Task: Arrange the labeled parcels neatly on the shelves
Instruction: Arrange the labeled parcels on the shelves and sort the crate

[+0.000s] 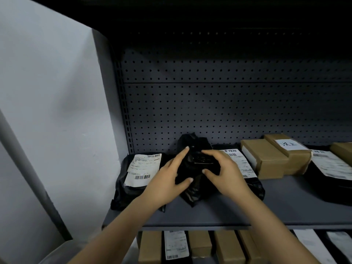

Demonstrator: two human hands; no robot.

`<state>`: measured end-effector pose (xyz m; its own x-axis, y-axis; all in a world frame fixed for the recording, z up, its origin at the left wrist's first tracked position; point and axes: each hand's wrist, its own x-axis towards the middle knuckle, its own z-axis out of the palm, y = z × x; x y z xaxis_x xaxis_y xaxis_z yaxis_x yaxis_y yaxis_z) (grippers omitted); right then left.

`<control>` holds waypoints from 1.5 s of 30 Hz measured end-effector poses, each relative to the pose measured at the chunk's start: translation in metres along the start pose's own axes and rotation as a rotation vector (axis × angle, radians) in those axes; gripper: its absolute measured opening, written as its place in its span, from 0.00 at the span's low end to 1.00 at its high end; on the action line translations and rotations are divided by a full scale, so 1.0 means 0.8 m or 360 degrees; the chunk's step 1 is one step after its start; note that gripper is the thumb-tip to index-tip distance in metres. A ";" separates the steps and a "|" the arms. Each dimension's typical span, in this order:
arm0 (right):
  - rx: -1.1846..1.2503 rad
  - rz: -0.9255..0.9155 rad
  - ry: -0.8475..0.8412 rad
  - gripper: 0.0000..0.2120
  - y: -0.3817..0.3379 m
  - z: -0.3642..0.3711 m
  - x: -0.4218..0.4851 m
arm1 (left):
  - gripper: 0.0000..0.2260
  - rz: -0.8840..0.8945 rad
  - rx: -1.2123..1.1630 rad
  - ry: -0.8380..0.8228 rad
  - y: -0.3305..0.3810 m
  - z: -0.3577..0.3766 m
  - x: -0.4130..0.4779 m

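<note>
Evidently was settling crumpled black parcel on shelf, pressed by flat-fingered left hand, pinched by right hand; next probably needed flattening, squaring.

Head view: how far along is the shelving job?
Done: a labelled black parcel lies at left, cardboard boxes sit at right, and a row of boxes stands below. In hand: left hand and right hand are on a crumpled black bag, no label showing. Left: likely setting it flat.
</note>
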<state>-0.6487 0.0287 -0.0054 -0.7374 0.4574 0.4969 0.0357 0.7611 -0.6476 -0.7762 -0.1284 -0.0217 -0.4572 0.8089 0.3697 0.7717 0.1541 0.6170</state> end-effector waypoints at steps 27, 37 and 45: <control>0.0021 0.0202 -0.0328 0.30 -0.001 0.030 -0.001 | 0.32 -0.0204 -0.0148 0.0133 -0.009 -0.021 -0.009; -0.0040 0.0272 -0.0404 0.34 0.007 0.004 -0.006 | 0.25 -0.0410 -0.0360 0.0175 -0.001 -0.006 0.001; 0.0253 0.0650 -0.0333 0.23 -0.010 0.009 0.012 | 0.29 -0.0579 -0.0528 0.0030 -0.017 -0.002 0.014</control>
<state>-0.6608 0.0238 0.0008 -0.8049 0.5896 0.0676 0.2591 0.4517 -0.8537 -0.7928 -0.1225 -0.0248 -0.6814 0.7251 0.0998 0.3794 0.2333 0.8953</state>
